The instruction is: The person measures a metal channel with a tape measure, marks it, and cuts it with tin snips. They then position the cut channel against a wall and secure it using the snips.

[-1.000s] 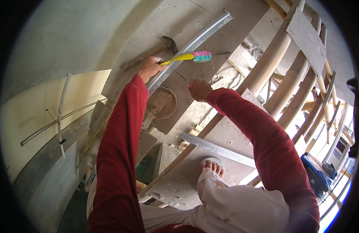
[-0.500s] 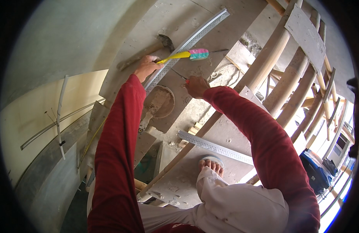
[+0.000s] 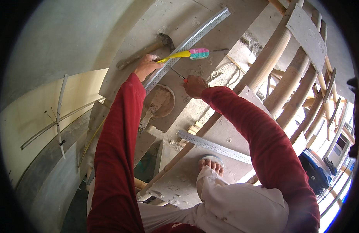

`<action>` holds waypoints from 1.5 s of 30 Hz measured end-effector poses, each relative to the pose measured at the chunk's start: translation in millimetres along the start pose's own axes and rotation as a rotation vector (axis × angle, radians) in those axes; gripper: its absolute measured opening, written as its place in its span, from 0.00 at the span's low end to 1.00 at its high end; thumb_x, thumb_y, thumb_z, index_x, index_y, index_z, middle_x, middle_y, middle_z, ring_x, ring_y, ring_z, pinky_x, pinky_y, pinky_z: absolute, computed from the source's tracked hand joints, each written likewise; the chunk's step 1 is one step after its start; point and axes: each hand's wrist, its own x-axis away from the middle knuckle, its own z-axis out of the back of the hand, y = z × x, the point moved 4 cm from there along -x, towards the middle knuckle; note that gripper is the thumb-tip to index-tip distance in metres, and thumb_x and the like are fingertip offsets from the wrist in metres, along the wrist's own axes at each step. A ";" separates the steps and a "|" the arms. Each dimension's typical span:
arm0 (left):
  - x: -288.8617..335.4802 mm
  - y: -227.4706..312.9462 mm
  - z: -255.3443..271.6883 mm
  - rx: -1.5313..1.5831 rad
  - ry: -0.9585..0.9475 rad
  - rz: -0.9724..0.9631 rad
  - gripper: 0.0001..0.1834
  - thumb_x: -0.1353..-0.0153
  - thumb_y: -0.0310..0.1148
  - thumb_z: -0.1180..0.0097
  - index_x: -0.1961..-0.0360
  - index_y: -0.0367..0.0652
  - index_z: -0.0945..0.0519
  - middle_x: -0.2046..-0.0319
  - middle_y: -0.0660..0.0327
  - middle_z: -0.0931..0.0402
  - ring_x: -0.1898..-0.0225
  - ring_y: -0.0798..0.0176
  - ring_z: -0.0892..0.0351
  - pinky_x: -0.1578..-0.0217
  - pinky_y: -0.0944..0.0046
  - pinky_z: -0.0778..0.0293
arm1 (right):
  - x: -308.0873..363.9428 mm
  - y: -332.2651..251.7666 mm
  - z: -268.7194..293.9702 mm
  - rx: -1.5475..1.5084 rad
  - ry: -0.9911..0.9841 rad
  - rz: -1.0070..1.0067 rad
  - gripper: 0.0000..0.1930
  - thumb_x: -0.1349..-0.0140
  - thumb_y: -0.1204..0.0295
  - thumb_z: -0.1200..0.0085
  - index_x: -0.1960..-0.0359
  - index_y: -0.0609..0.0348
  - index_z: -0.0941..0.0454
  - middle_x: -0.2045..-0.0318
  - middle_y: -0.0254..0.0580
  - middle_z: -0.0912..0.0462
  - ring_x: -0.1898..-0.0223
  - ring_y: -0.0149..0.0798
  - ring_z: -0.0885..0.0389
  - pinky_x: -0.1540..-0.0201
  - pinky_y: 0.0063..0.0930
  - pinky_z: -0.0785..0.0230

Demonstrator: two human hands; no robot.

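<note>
The right hand [image 3: 195, 86] has shifted slightly left since a second ago, bringing the thin shaft of its red-handled tool [image 3: 185, 80] closer to the perforated metal strip [image 3: 204, 30]; whether the tip touches the strip cannot be told. The right fingers are clamped round the red handle. The left hand [image 3: 146, 67] keeps its place over the strip, thumb and fingers pinched on a yellow band [image 3: 179, 55] that crosses the strip to a pink-and-teal block [image 3: 199, 53].

The strip lies slantwise on a grey board [image 3: 222, 33]. A hammer [image 3: 140, 55] rests just left of the left hand, and a bowl [image 3: 171, 105] of pale paste sits by the strip's near end, crowding that side. Right of the strip, bare board runs to a straight edge; the right hand is near this edge, with rough floor [image 3: 199, 114] beyond.

A second perforated strip [image 3: 214, 146] lies on the lower board [image 3: 230, 132] beside a foot [image 3: 211, 165]. Thick wooden poles [image 3: 274, 52] rise at right; a smooth grey-green wall [image 3: 63, 35] curves at left.
</note>
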 end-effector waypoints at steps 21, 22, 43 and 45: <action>0.9 -1.5 -1.1 0.051 0.024 0.004 0.23 0.43 0.40 0.36 0.53 0.32 0.18 0.62 0.54 0.18 0.58 0.64 0.22 0.54 0.63 0.30 | 3.4 -2.3 3.5 -0.012 -0.025 -0.040 0.20 0.35 0.55 0.46 0.58 0.63 0.21 0.61 0.63 0.17 0.54 0.63 0.18 0.50 0.51 0.27; -0.4 -3.8 -1.6 0.051 0.030 0.003 0.23 0.43 0.39 0.36 0.53 0.32 0.18 0.62 0.55 0.18 0.58 0.64 0.23 0.54 0.64 0.30 | 2.9 -2.6 3.3 -0.013 -0.017 -0.038 0.20 0.36 0.55 0.46 0.58 0.63 0.21 0.61 0.63 0.17 0.54 0.63 0.18 0.50 0.51 0.27; -3.8 -5.1 -2.2 0.025 0.070 -0.052 0.16 0.43 0.35 0.36 0.59 0.35 0.15 0.71 0.62 0.19 0.69 0.72 0.24 0.64 0.66 0.28 | 3.8 -5.1 4.4 0.004 0.010 -0.039 0.20 0.34 0.55 0.49 0.58 0.62 0.19 0.60 0.64 0.17 0.54 0.64 0.18 0.50 0.52 0.27; -1.9 -5.8 -1.8 0.014 0.096 -0.034 0.16 0.43 0.36 0.36 0.59 0.35 0.15 0.71 0.62 0.19 0.68 0.71 0.24 0.64 0.66 0.28 | 3.2 -4.7 4.4 -0.003 0.002 -0.041 0.20 0.35 0.56 0.48 0.57 0.63 0.20 0.60 0.65 0.17 0.54 0.64 0.19 0.50 0.52 0.28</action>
